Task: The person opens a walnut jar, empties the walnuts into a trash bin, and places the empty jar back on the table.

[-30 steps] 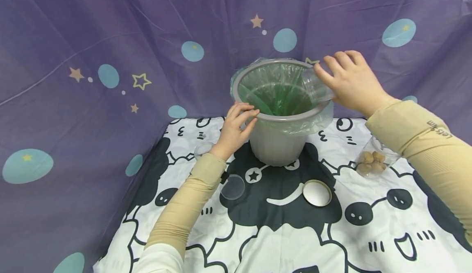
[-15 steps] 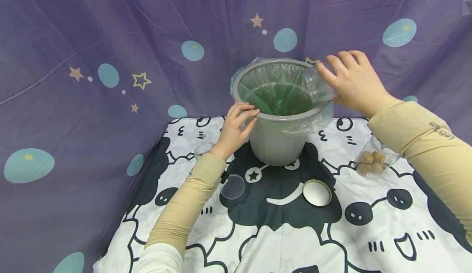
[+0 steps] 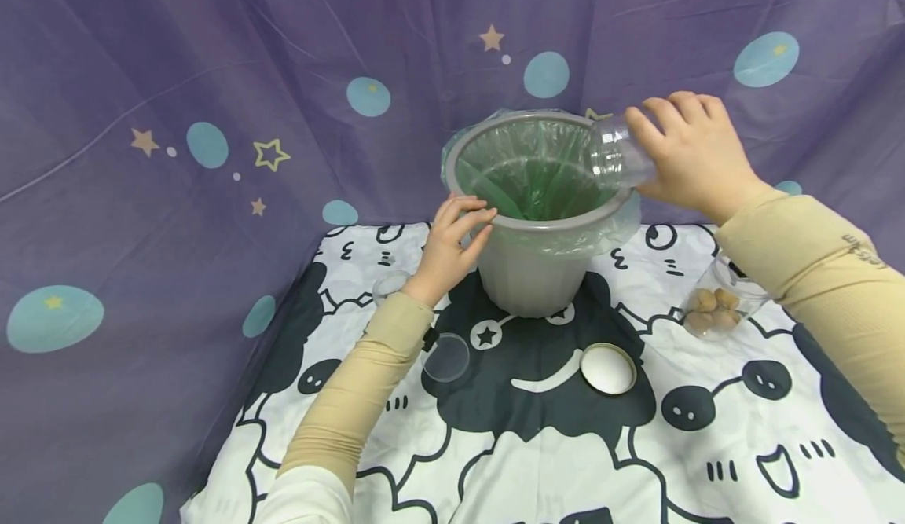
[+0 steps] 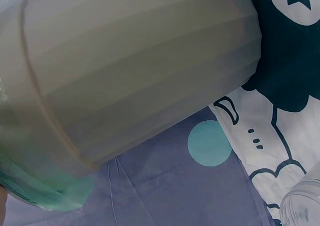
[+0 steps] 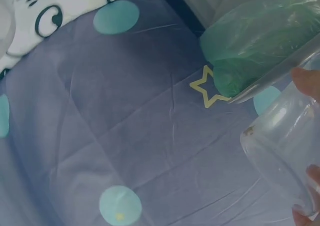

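My right hand (image 3: pixel 696 155) grips a clear plastic jar (image 3: pixel 625 155), tilted on its side with its threaded mouth over the right part of the bin's opening. The jar (image 5: pixel 280 141) looks see-through in the right wrist view, with a small brown speck near its base. Fingers of my left hand (image 3: pixel 452 245) bend over the near left rim of the grey trash can (image 3: pixel 533 280), thumb on the outer side. A green translucent bag (image 3: pixel 523 182) lines the can and folds out over its rim. Most of my left hand is out of the left wrist view.
A clear jar (image 3: pixel 714 312) with several brown balls lies at the right. In front of the can are a clear lid (image 3: pixel 447 357) and a gold-rimmed white lid (image 3: pixel 608 369). Another clear container (image 3: pixel 389 284) sits behind my left forearm. A purple curtain (image 3: pixel 283 53) hangs behind.
My right hand has lifted slightly and shifted right, drawing the jar partly back from the opening. My left hand keeps its place on the rim.
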`<state>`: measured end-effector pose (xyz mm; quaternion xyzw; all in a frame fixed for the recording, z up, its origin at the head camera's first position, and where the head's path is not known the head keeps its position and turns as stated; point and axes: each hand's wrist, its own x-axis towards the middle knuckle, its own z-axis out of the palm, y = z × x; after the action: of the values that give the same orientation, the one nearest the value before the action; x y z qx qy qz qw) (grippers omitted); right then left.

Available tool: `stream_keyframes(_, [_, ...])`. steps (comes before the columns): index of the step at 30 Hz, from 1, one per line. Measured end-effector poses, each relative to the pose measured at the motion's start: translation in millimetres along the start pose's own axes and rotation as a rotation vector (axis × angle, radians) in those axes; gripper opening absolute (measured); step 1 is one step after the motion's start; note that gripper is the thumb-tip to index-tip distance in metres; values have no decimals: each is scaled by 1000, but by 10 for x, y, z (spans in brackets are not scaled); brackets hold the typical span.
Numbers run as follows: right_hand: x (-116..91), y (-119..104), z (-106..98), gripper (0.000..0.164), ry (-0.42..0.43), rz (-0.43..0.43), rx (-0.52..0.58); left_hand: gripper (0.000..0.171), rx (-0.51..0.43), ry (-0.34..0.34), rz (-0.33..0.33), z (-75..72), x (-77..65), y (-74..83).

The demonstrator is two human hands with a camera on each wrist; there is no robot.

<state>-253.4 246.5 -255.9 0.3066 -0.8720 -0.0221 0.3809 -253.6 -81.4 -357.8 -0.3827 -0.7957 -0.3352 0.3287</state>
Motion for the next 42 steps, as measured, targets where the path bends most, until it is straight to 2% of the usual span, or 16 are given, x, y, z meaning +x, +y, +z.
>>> stream_keyframes(5, [-34,-6,-11,86,-3,115,70,20,1,-3,-2,1,-1,-2])
stream_keyframes(13, [-105,-31,-21,98,-82,299,142,20,0,-5,-3,8,2,-14])
stream_keyframes(19, [-198,-55,1,95,-126,468,263,20,-8,-7,-12,16,3,-15])
stream_keyframes(22, [-250,-73,39,90,-83,506,323,20,-8,-6,-13,24,3,-22])
stream_keyframes(25, [-304,-76,91,85,-5,499,347,20,-6,-3,-13,29,4,-24])
stream_keyframes(29, [-384,-80,143,88,64,501,368,19,-7,0,-12,31,3,-19])
stream_keyframes(37, [-514,-104,203,93,121,591,444,20,-8,4,-7,35,10,-9])
stream_keyframes(42, [-576,-147,215,93,103,674,486,19,-2,8,-4,47,6,-19])
